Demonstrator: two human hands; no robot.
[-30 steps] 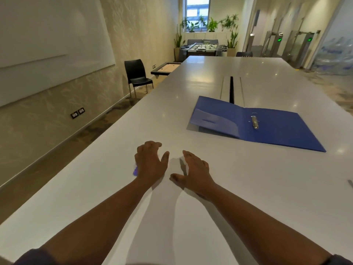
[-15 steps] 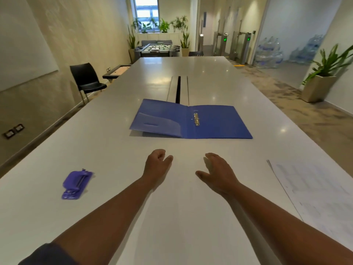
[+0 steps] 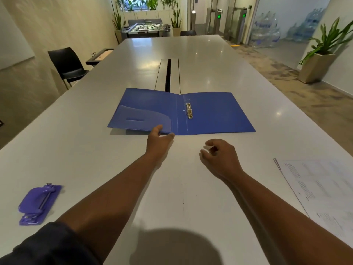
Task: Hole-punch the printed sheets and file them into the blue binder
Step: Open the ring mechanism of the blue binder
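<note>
I'm looking at an office meeting room: a long white worktop with a central cable slot, a whiteboard on the wall, access turnstiles, stacked water-cooler bottles, potted plants and a table-football game.

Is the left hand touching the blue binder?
Touching. In the head view the left hand pinches the near edge of the binder's left cover, thumb below and fingers on top.

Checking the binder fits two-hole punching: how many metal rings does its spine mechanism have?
2. Both sit on the clip in the blue binder, right of the spine: one ring at the far end, the other ring at the near end.
</note>
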